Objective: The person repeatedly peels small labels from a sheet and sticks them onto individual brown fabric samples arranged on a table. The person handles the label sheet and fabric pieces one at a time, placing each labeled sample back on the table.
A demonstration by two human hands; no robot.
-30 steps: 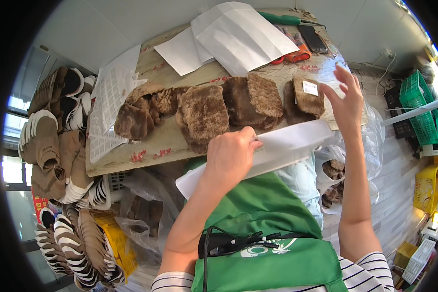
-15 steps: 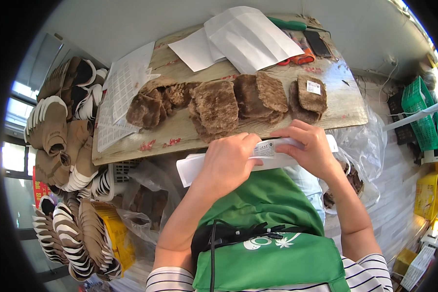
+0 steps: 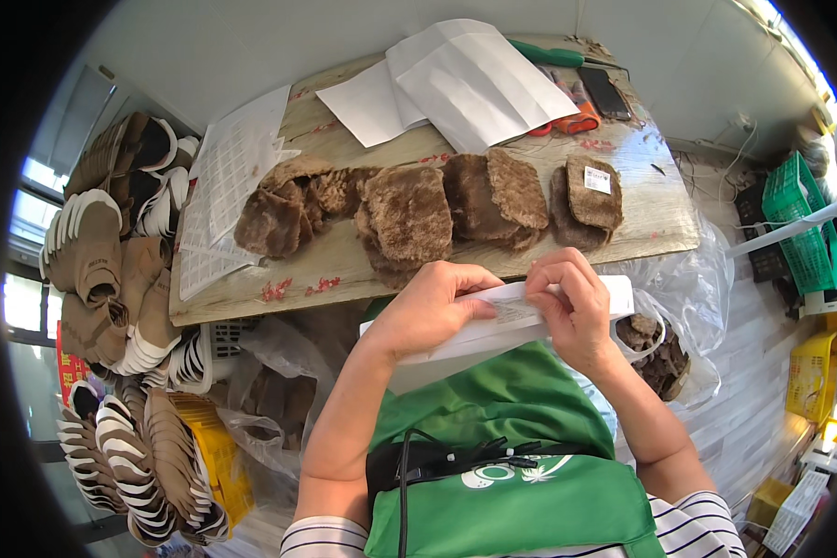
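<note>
head view: my left hand [image 3: 434, 312] pinches the folded white paper [image 3: 511, 325] just before the table's [image 3: 656, 219] near edge; my right hand [image 3: 572, 302] pinches it too. brown fur pieces [image 3: 406, 214] (one bears a white label [image 3: 597, 179]) lie across the table.

Sheet [image 3: 507, 318] before table [image 3: 656, 209]; fleece pieces [image 3: 405, 214] atop, phone [image 3: 606, 93] behind.

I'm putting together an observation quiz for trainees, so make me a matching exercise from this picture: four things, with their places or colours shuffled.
1. phone
2. white paper strip
3. apron
4. sticker

A. green
B. on the rightmost brown fur piece
C. held by the left hand, with the right hand on it
D. near the far right corner of the table

Pairs: 1-D, 2-C, 3-A, 4-B
</note>
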